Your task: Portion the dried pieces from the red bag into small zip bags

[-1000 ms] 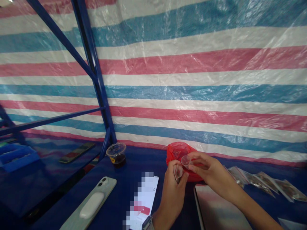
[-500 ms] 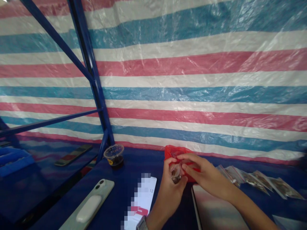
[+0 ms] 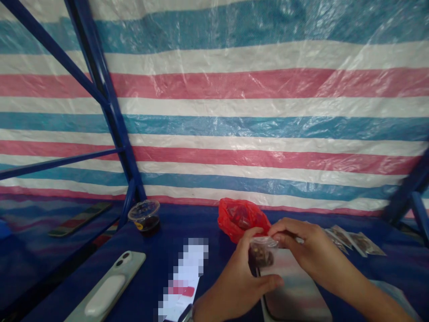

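Observation:
My left hand (image 3: 237, 286) and my right hand (image 3: 303, 243) both pinch a small clear plastic packet (image 3: 260, 252) holding dark brown pieces. The left hand wraps its lower part, and the right fingers press its top edge. The packet hangs just above a glossy tablet (image 3: 295, 286), which reflects the striped wall. Behind the hands, a crumpled red plastic bag (image 3: 239, 219) with dark contents touches my left fingertips or sits very close to them.
A row of filled clear packets (image 3: 355, 241) lies at right on the blue tabletop (image 3: 214, 228). At left are a lidded cup (image 3: 144, 215) with dark liquid, a pale phone (image 3: 107, 290) and a pixelated white card (image 3: 182, 277). A blue steel frame (image 3: 107, 112) stands before the striped tarp wall (image 3: 254, 103).
My hands have moved down and right, away from the red bag, and now hold the packet together over the tablet. The view has turned, shifting the scene left.

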The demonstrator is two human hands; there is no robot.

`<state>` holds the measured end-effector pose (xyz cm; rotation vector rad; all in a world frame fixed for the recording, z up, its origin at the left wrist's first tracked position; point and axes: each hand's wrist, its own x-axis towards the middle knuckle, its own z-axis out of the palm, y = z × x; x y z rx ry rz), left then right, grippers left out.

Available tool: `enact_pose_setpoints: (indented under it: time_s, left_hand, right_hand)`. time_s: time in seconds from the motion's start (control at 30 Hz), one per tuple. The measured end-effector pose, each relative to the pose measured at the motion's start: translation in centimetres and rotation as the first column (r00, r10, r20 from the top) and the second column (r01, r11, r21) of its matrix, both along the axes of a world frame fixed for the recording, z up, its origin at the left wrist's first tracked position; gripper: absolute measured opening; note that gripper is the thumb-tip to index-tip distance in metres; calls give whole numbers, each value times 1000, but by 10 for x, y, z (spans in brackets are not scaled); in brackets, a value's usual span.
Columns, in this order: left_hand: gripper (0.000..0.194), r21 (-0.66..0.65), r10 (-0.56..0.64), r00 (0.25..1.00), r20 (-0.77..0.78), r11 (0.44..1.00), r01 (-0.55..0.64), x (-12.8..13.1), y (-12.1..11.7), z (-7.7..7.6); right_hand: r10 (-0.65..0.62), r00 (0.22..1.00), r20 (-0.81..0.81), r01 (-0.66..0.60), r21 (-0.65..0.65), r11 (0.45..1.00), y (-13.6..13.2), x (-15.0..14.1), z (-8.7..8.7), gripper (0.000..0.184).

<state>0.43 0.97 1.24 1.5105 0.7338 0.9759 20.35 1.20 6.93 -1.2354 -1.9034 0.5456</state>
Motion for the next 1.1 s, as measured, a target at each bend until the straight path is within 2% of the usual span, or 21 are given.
enact_pose_setpoints:
  time_s: [0.03, 0.1, 0.17, 0.23, 0.33, 0.47, 0.57, 0.7, 0.83, 1.1]
  left_hand:
    - [83, 6, 5, 1000, 0, 1000, -5, -1, 1, -1]
    - [86, 54, 40, 999, -13, 998, -39, -2, 4, -5]
    - [73, 116, 96, 995, -36, 989, -91, -5, 8, -11]
    - [58, 140, 150, 987, -50, 980, -141, -7, 11, -15]
    - [46, 144, 200, 977, -68, 971, -189, -8, 13, -17]
    - [36, 227, 262, 957, -124, 947, -229, -8, 14, -20]
    - [32, 263, 305, 936, -177, 931, -253, -6, 15, -23]
    - [31, 269, 316, 922, -223, 929, -254, -5, 18, -23]
    - [28, 294, 303, 916, -261, 929, -224, -6, 20, -23]
    - [30, 344, 247, 932, -266, 927, -148, -8, 20, -24]
  right_hand:
    - [-17, 1000, -25, 16, -34, 999, -2, 6, -1, 20]
    - [-34, 995, -91, 19, -159, 987, -5, 20, -7, 20]
    - [-39, 989, -141, -7, -312, 950, -4, 35, -19, 25]
    - [-53, 991, -125, -2, -402, 916, -1, 46, -35, 27]
    - [-81, 997, 21, 83, -328, 941, 3, 54, -53, 25]
    - [-189, 979, 76, 199, -151, 968, 3, 59, -59, 30]
    - [-313, 948, 49, 316, -57, 947, -4, 65, -60, 38]
    - [-421, 907, 32, 422, -40, 906, -13, 70, -64, 45]
    - [-428, 904, -26, 428, 4, 904, -16, 68, -66, 44]
    - [-333, 942, -48, 333, 5, 943, -14, 63, -72, 36]
